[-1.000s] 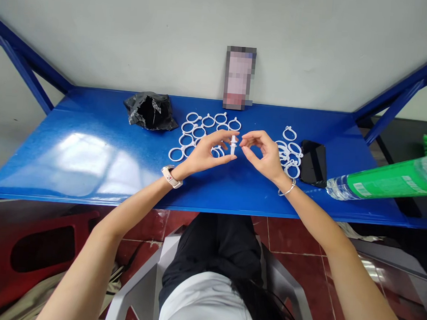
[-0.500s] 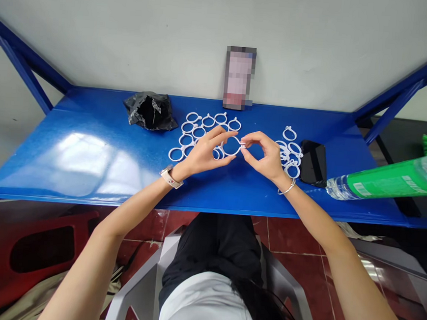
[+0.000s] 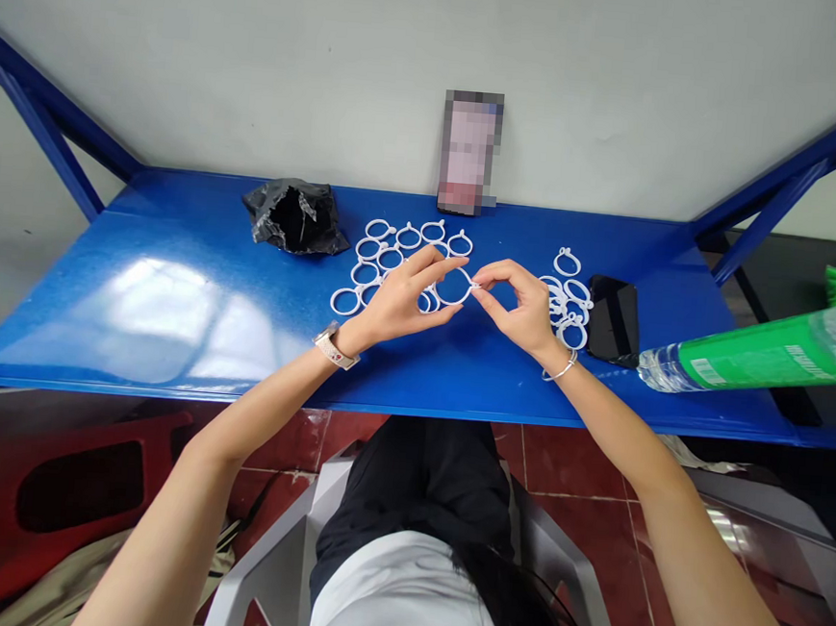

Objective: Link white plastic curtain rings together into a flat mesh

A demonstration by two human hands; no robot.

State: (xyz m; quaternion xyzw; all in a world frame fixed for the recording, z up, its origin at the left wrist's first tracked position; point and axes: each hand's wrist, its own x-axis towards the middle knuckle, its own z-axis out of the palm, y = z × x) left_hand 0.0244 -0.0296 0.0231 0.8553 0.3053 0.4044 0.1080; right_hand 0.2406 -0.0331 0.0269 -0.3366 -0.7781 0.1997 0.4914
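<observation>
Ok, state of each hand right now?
Left hand: spread around a white ring; whether gripping cannot be told.
Right hand: closed, pinching that ring's right edge.

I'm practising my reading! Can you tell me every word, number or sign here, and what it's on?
None can be read.
Clear plastic bottle with a green label: white lettering, too blurred to read.
Same label: small white barcode patch, any digits too small.
Upright dark-edged rectangular screen: pixelated, nothing legible.
</observation>
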